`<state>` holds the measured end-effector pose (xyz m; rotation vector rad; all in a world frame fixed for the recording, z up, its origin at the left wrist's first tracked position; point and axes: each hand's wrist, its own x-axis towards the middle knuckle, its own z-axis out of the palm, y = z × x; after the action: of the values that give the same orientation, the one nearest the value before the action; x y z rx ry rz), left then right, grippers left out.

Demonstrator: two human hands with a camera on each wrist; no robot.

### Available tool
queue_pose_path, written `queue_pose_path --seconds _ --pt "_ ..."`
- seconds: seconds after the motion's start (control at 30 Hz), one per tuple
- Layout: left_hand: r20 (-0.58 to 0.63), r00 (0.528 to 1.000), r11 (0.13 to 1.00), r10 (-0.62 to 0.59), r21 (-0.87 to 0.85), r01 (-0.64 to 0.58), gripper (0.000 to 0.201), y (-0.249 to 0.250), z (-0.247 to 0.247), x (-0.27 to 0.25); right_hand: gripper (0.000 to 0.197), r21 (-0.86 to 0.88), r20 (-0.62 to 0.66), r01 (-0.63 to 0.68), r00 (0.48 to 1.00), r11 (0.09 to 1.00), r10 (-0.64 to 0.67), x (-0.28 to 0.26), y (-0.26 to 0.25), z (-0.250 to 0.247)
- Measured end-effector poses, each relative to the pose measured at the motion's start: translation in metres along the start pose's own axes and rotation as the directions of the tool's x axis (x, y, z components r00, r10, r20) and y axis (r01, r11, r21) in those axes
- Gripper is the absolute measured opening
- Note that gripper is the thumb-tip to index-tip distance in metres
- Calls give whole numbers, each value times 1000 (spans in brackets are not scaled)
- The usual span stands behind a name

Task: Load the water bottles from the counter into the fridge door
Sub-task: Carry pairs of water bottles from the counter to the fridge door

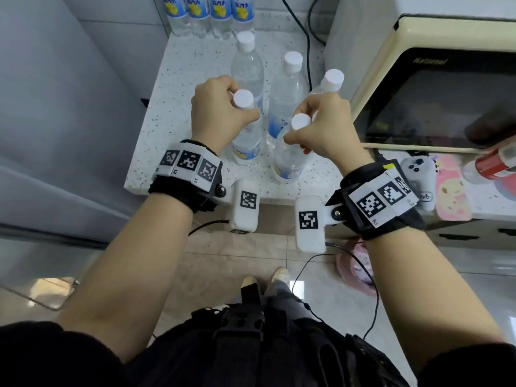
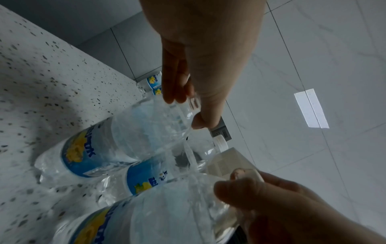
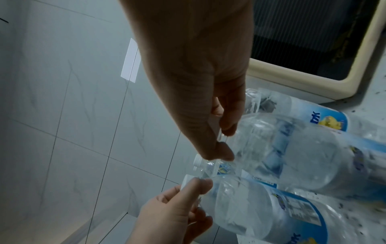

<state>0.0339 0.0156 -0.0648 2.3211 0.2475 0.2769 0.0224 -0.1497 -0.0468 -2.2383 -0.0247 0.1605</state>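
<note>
Clear water bottles with white caps and blue-yellow labels stand on the speckled counter [image 1: 173, 107]. My left hand [image 1: 236, 110] grips the neck of the front left bottle [image 1: 247, 141], fingers curled just under its cap. My right hand [image 1: 296, 135] pinches the neck of the front right bottle [image 1: 287, 160]. The left wrist view shows my left hand [image 2: 188, 110] round its bottle [image 2: 125, 140]. The right wrist view shows my right hand [image 3: 224, 142] on its bottle [image 3: 292, 156]. Both bottles' bases look level with the counter; I cannot tell if they are lifted.
Three more loose bottles [image 1: 287, 90] stand just behind the held ones, and a row of several bottles [image 1: 209, 12] lines the back wall. A cream microwave [image 1: 418, 93] stands close on the right. A grey fridge surface [image 1: 55, 107] fills the left. A white controller [image 1: 418, 174] lies right.
</note>
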Motion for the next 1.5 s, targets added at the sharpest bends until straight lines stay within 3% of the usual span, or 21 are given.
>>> queue_pose_path --seconds 0.23,0.47,0.63,0.73,0.93,1.1,1.23,1.5 --pt "-47 998 997 34 -70 -37 31 7 -17 -38 23 27 -87 -21 996 999 23 -36 -1 5" --pt "-58 998 998 30 -56 -33 23 13 -43 -111 23 27 -31 14 999 1000 -14 -95 -6 11" --pt "-224 975 999 2 -44 -12 30 5 -67 -182 22 47 -29 107 994 993 -106 -156 -6 22" --pt "-304 952 998 -19 -60 1 30 -3 -88 -223 20 49 38 167 985 985 -169 -190 -15 31" --pt "-334 940 997 -73 -54 58 24 -26 -139 -284 17 99 209 230 946 968 -246 -243 -47 63" --pt "-410 906 995 -104 -53 90 23 -61 -186 -321 16 118 274 270 916 956 -292 -282 -82 102" --pt "-437 897 997 -70 -47 55 25 -92 -232 -340 17 139 220 296 921 945 -321 -310 -117 137" --pt "-425 902 991 73 -75 -115 30 -151 -318 -341 19 266 -97 316 949 911 -301 -347 -187 197"
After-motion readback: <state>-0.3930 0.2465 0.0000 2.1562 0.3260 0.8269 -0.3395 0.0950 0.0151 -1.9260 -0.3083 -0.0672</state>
